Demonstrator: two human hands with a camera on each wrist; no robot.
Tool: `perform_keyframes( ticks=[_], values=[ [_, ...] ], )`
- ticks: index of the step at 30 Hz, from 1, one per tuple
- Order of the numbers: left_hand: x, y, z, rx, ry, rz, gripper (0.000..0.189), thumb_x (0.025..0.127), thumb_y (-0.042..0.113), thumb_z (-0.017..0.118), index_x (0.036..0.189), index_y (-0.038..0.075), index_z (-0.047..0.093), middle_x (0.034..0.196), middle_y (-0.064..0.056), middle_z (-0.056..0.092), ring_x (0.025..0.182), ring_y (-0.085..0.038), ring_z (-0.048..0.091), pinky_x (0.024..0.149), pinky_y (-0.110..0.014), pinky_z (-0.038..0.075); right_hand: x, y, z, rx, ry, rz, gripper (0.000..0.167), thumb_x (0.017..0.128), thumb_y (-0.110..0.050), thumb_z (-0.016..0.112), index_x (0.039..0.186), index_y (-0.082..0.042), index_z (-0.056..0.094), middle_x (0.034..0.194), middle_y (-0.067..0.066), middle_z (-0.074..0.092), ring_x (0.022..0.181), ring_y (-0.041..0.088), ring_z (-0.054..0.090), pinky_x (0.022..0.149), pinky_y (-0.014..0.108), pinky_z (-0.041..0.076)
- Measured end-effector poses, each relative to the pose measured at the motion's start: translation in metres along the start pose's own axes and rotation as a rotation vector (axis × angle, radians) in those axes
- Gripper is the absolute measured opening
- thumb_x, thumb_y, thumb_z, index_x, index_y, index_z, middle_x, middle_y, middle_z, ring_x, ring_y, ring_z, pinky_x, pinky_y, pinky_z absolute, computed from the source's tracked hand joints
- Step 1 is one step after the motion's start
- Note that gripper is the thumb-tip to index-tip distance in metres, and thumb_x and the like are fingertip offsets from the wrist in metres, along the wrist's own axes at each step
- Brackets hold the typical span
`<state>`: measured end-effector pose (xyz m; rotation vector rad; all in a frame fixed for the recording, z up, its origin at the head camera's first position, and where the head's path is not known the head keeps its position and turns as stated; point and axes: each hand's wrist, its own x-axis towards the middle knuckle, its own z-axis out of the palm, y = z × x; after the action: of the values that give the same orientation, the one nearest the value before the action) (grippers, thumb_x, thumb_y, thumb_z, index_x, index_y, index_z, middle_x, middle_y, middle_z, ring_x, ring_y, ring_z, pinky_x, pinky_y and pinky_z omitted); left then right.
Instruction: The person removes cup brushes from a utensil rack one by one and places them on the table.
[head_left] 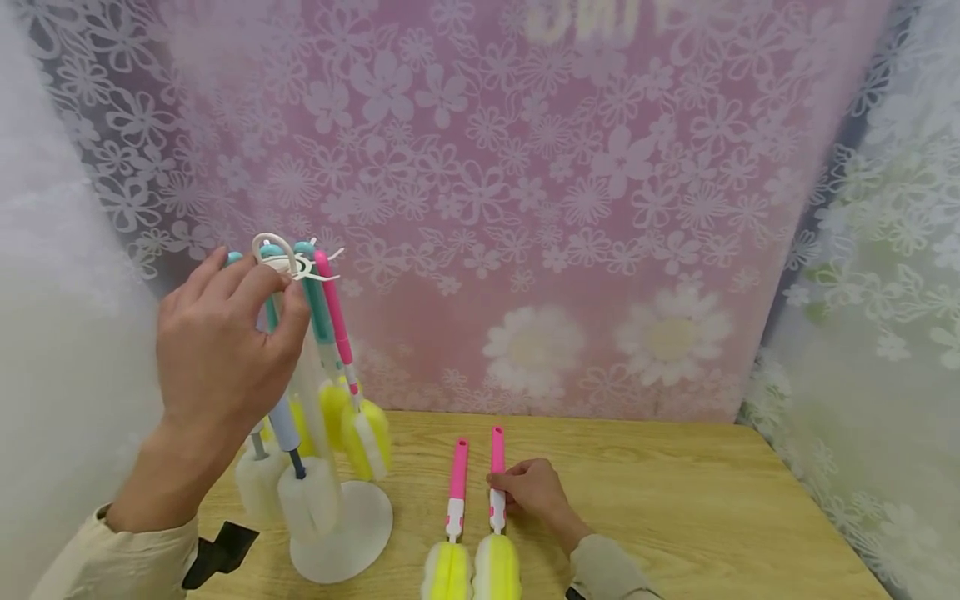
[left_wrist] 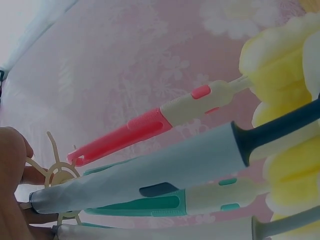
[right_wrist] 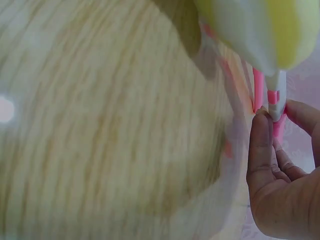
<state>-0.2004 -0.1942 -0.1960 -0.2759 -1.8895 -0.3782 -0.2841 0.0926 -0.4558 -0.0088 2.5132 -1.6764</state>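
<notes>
My left hand grips the top of a white brush rack, thumb and forefinger at its ring of hooks. Cup brushes hang around the pole: a pink-handled sponge brush, teal-handled ones, and grey-blue-handled ones with white heads. One grey-blue handle passes close by the left fingers in the left wrist view. Down at the table, my right hand pinches the handle of a pink-and-white sponge brush. Its yellow-and-white head looms large in the right wrist view. Beside it lies a matching pink brush.
A wooden table carries the rack at left and the two pink brushes at front centre. Behind it hangs a pink flowered curtain, with pale sheeting at the sides. A black strap shows by the left sleeve.
</notes>
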Motion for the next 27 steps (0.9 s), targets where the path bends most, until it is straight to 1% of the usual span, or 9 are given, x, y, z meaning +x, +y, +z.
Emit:
perform_keyframes(
  ticks=[6,12,15,19,22,24,27],
  values=[
    [0.001,0.001,0.000,-0.012,0.000,0.007,0.037,0.091,0.029,0.044,0.088,0.002,0.069,0.105,-0.017,0.068,0.118,-0.037,0.053,0.101,-0.054,0.037,0.001,0.003,0.006,-0.062,-0.017,-0.020,0.021,0.082,-0.021,0.075,0.071,-0.003,0.071,0.059,0.002,0.064,0.051,0.012,0.058,0.052,0.029,0.054],
    [0.001,0.001,0.000,0.005,0.004,0.012,0.035,0.091,0.028,0.044,0.086,0.003,0.068,0.100,-0.017,0.069,0.116,-0.037,0.054,0.097,-0.057,0.039,0.002,0.006,0.013,-0.050,-0.045,-0.003,0.019,0.081,-0.018,0.074,0.071,-0.002,0.070,0.060,0.002,0.065,0.051,0.011,0.061,0.051,0.028,0.054],
    [0.000,0.002,0.000,0.006,0.007,0.004,0.035,0.091,0.028,0.044,0.087,0.003,0.068,0.101,-0.016,0.069,0.118,-0.037,0.053,0.096,-0.059,0.039,0.000,0.005,0.011,-0.067,-0.045,-0.015,0.019,0.082,-0.018,0.074,0.070,-0.003,0.070,0.059,0.002,0.064,0.050,0.011,0.059,0.050,0.028,0.054],
    [-0.001,0.003,0.000,0.016,0.009,-0.013,0.036,0.091,0.030,0.043,0.088,0.005,0.069,0.105,-0.016,0.069,0.121,-0.037,0.050,0.097,-0.059,0.036,-0.003,0.004,0.006,-0.100,-0.049,-0.035,0.023,0.084,-0.022,0.073,0.070,-0.003,0.070,0.058,0.003,0.063,0.051,0.011,0.059,0.052,0.028,0.053],
    [-0.002,0.004,0.000,0.036,0.023,-0.023,0.039,0.091,0.032,0.041,0.088,0.006,0.069,0.108,-0.017,0.068,0.122,-0.037,0.049,0.096,-0.059,0.034,-0.006,0.004,0.002,-0.118,-0.054,-0.059,0.028,0.086,-0.026,0.070,0.074,-0.002,0.070,0.062,0.004,0.065,0.055,0.013,0.060,0.053,0.029,0.054],
    [-0.003,0.005,0.000,0.053,0.049,-0.014,0.040,0.091,0.033,0.040,0.088,0.006,0.070,0.107,-0.019,0.067,0.119,-0.038,0.050,0.095,-0.058,0.034,-0.007,0.003,-0.002,-0.126,-0.052,-0.067,0.030,0.089,-0.028,0.067,0.076,-0.001,0.070,0.064,0.005,0.065,0.057,0.014,0.060,0.053,0.028,0.052],
    [-0.002,0.005,-0.001,0.086,0.102,0.049,0.041,0.091,0.030,0.039,0.088,0.003,0.071,0.097,-0.023,0.065,0.103,-0.043,0.054,0.085,-0.058,0.038,-0.007,0.002,-0.010,-0.127,-0.043,-0.091,0.030,0.092,-0.026,0.063,0.079,0.001,0.070,0.067,0.006,0.065,0.059,0.014,0.059,0.053,0.028,0.051]
  ],
)
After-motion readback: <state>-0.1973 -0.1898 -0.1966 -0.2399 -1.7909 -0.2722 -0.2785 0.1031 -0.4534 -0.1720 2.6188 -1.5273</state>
